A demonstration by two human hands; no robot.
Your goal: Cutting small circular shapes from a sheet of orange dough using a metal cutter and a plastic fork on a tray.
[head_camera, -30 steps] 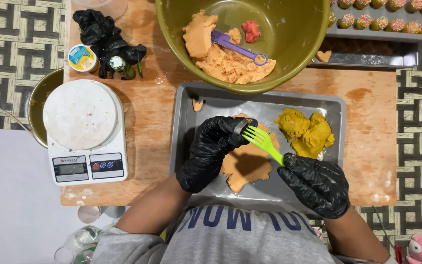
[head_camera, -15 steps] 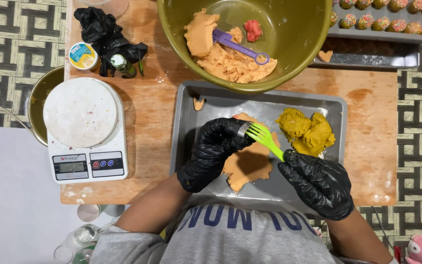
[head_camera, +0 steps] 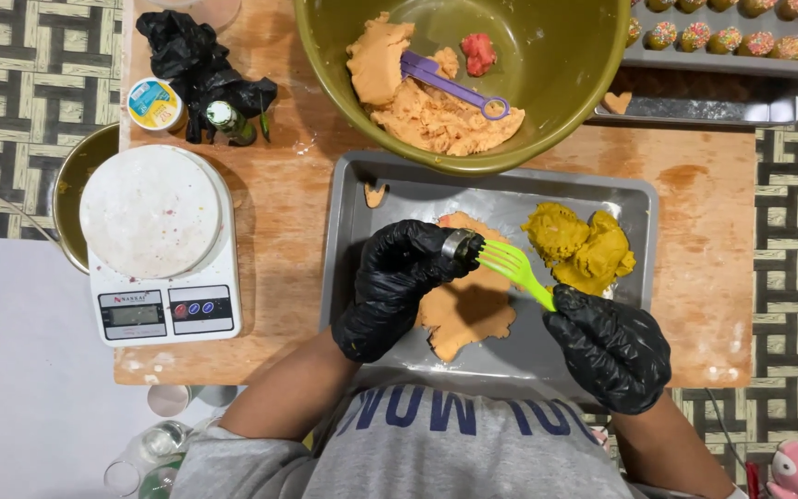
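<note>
My left hand [head_camera: 397, 285], in a black glove, grips a small round metal cutter [head_camera: 457, 243] above a flat sheet of orange dough [head_camera: 469, 310] lying in a grey metal tray [head_camera: 353, 240]. My right hand [head_camera: 610, 344], also gloved in black, holds a bright green plastic fork [head_camera: 515, 268] whose tines touch the cutter's open end. A lump of darker yellow dough [head_camera: 580, 246] sits in the tray to the right of the fork.
An olive bowl [head_camera: 565, 83] with orange dough, a red piece and a purple scoop [head_camera: 450, 81] stands behind the tray. A white kitchen scale [head_camera: 154, 240] is at left, black gloves [head_camera: 198, 63] and small jars behind it. Decorated balls [head_camera: 741, 32] line a tray at back right.
Both hands have shifted slightly; the fork's tines have come closer against the cutter held in my left hand. The dough and tray have not moved.
</note>
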